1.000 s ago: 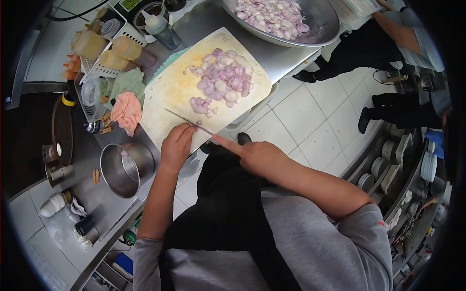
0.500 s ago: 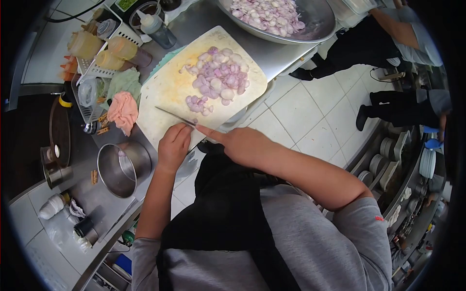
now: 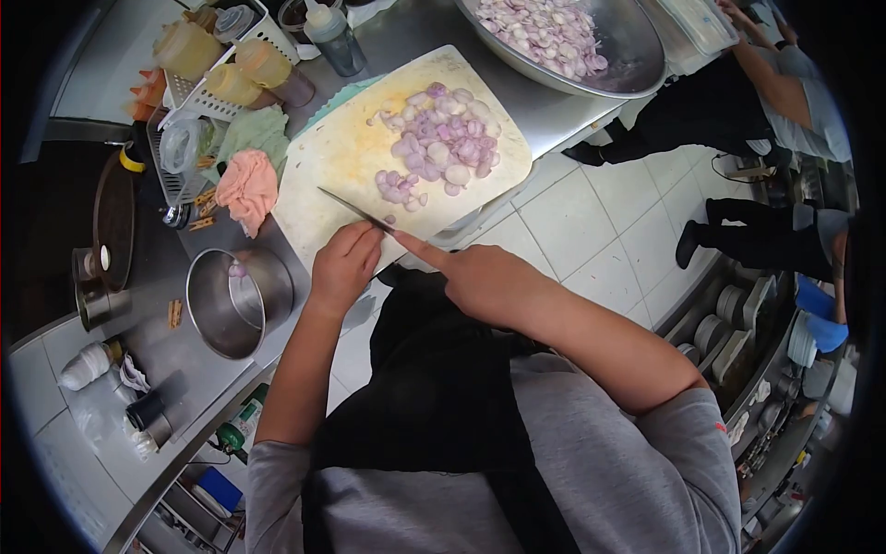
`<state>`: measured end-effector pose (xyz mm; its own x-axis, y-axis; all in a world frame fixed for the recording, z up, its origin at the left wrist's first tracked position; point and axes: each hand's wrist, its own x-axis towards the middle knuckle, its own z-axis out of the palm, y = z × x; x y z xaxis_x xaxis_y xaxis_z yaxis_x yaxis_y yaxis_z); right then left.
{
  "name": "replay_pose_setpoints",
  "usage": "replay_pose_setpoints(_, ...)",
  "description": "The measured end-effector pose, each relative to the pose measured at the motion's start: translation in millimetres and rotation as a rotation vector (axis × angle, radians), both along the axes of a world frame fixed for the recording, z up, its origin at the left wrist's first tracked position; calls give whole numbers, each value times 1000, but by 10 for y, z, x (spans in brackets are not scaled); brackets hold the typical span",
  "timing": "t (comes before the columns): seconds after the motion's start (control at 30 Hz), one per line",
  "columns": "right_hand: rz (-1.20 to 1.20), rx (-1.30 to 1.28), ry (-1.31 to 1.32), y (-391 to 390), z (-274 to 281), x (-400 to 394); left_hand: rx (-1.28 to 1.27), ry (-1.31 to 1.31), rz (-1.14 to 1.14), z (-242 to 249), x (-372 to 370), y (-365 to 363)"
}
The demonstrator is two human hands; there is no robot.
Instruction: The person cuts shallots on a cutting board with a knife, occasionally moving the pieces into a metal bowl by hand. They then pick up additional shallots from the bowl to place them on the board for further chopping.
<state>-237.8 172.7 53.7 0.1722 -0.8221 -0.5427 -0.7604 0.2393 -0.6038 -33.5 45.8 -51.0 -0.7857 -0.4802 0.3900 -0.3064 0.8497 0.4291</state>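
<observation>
My right hand (image 3: 480, 277) is closed round the handle of a knife (image 3: 353, 210), its index finger stretched along the blade. The blade lies low over the near edge of a white cutting board (image 3: 318, 175). Beside the blade, my left hand (image 3: 346, 263) has its fingers pressed together at the board's edge; whatever they hold is hidden or too small to name. A small purple piece (image 3: 389, 220) sits by the blade. Sliced shallots (image 3: 438, 138) are heaped on the board's far right part, with a smaller group nearer the knife.
A large metal bowl (image 3: 637, 69) of slices stands at the top. Left are a steel pot (image 3: 221, 314), a pink cloth (image 3: 247, 189), a green cloth (image 3: 257, 138) and squeeze bottles (image 3: 334, 42) near a white basket. Two people stand at the right beyond the tiled floor (image 3: 591, 226).
The view has shifted, so the board, bowl and bottles appear further right. Both hands and the knife keep nearly the same place at the board's edge.
</observation>
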Motion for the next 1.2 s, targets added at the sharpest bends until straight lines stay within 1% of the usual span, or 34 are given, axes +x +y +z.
replay_pose_setpoints(0.07,-18,-51,1,43,-203,76,4,16,-3,-4,-7,4)
replay_pose_setpoints(0.2,-31,-14,23,-92,-201,134,-4,7,5,12,2,2)
replay_pose_setpoints(0.27,-36,-3,-2,-126,-119,85,-4,6,3,20,-10,5)
replay_pose_setpoints(0.37,-11,26,-1,-87,157,-41,-12,15,2,18,-6,4)
replay_pose_setpoints(0.47,-9,3,-36,6,186,-82,7,18,12,1,12,4)
replay_pose_setpoints(0.57,-25,37,-59,10,244,-74,6,17,10,-27,12,-3)
replay_pose_setpoints(0.8,-12,17,-42,44,112,-15,17,38,-3,-21,22,-9)
replay_pose_setpoints(0.87,-8,-26,-25,54,56,13,22,39,1,-20,30,-6)
replay_pose_setpoints(1.0,-21,-8,10,53,-147,102,26,16,-7,16,7,1)
replay_pose_setpoints(1.07,-54,-76,12,56,-279,155,25,3,-14,23,3,3)
replay_pose_setpoints(1.2,-38,-99,55,-52,-408,153,28,16,-23,22,-3,-5)
